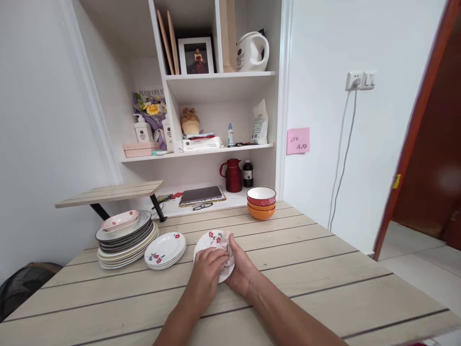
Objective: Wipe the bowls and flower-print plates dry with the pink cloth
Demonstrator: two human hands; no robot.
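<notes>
The wooden table [317, 269] carries stacked bowls [261, 205] near its far edge; in from this edge, the right hand [245, 274] grips a flowered plate [202, 244], the left hand [208, 268] holding cloth [225, 246] against it.

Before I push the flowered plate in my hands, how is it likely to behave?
The flowered plate looks smooth and glazed, so it may be slippery. It seems thin, so it could chip. Wide and shallow, it would probably slide rather than tip.
</notes>
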